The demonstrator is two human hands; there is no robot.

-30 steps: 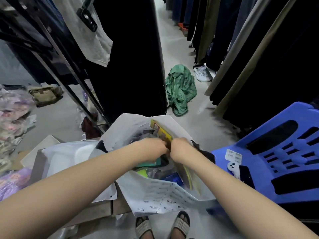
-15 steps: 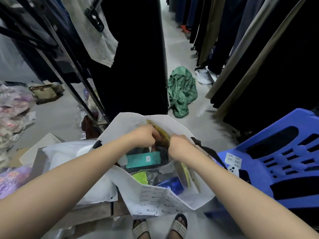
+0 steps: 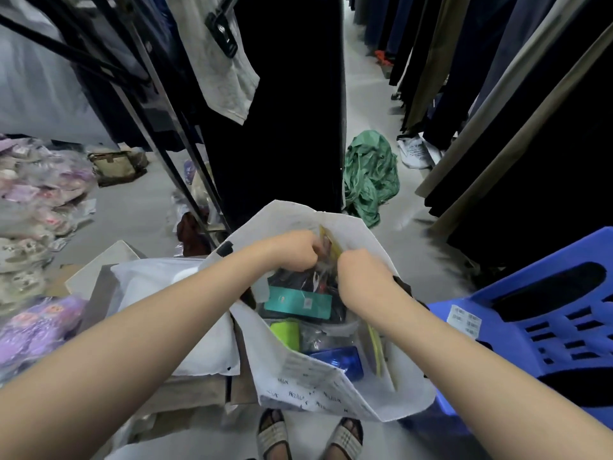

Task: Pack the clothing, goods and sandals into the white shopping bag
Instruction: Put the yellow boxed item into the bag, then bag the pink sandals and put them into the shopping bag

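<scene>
The white shopping bag stands open in front of me, its near flap printed with small black words. Inside lie a teal card package, a lime-green item, a blue shiny pack and dark clothing in clear plastic. A yellow-edged clear packet stands against the bag's far wall. My left hand and my right hand are both inside the bag's mouth, fingers closed on the packet's clear plastic. What the packet holds is hidden.
A blue plastic chair stands at the right, with a label sheet on its seat. White padded parcels on a cardboard box lie left of the bag. A green garment lies on the aisle floor. Clothing racks line both sides. Bagged goods pile at far left.
Both hands have pushed the yellow-edged packet deeper toward the bag's far wall. The bag has opened wider, showing the teal package and blue pack.
</scene>
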